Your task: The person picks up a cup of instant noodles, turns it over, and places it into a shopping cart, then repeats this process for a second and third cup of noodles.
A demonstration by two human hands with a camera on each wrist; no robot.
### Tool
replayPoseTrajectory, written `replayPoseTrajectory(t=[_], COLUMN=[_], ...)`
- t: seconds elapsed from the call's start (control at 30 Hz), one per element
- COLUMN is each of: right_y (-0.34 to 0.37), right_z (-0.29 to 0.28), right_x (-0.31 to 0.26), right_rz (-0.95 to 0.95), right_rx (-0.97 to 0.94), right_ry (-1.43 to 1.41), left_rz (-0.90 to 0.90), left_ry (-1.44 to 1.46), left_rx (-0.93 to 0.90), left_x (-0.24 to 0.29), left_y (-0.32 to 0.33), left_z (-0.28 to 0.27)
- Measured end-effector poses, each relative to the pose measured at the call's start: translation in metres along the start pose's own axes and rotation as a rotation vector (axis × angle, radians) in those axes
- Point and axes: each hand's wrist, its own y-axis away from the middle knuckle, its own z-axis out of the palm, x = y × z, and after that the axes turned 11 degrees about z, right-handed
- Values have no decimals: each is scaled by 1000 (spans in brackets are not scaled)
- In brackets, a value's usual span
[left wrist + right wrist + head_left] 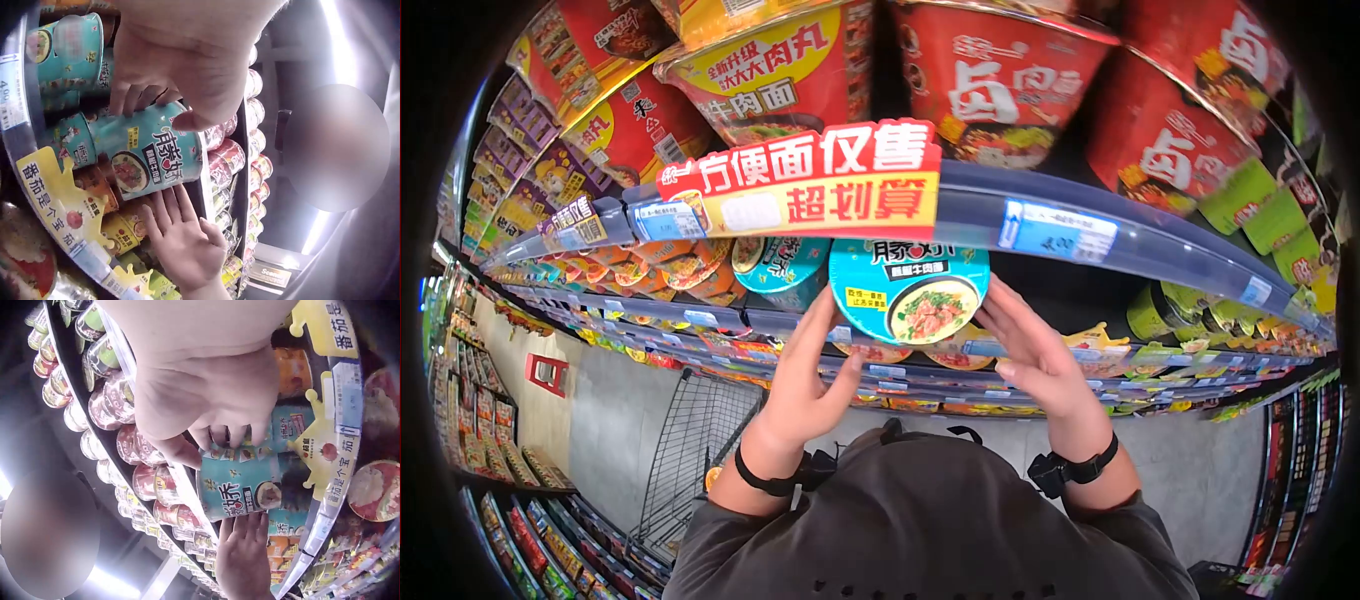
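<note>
A teal instant noodle cup [910, 290] with a bowl of noodles pictured on its lid is at the shelf's front, between my two hands. My left hand [805, 385] lies along one side, fingers extended and thumb apart. Against the opposite side is my right hand [1045, 360], its fingers also mostly straight. In the left wrist view, the right hand [190, 244] shows its palm, with fingertips at the cup [169, 156]. The right wrist view shows the left hand's [244, 556] straight fingers meeting the cup [240, 481]. Another teal cup [780, 265] stands beside it on the shelf.
A clear shelf edge [1170, 205] with price labels runs just above the cup, carrying a red and yellow promotional sign [800, 180]. Large red noodle tubs [1000, 80] fill the shelf above. A wire shopping cart [695, 440] stands on the floor at left.
</note>
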Motion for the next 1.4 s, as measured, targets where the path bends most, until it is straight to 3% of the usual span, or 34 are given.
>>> replayPoseTrajectory(t=[0.27, 0.37, 0.67, 1.03, 1.2, 1.4], right_y=[99, 140, 227, 235, 206, 157], right_z=[7, 5, 22, 71, 126, 239], right_x=[0, 11, 58, 81, 100, 116], right_rz=[50, 158, 448, 631, 706, 807], right_rx=[-118, -164, -232, -372, -498, -712], right_ry=[-103, -172, -450, -444, -460, -363], left_rz=[-74, -298, -592, -577, -616, -662], left_ry=[-95, 133, 105, -152, -232, -307], left_rx=[73, 160, 92, -31, 77, 256], left_x=[59, 87, 149, 201, 222, 253], left_y=[63, 99, 183, 236, 291, 381], left_z=[48, 72, 101, 72, 30, -42])
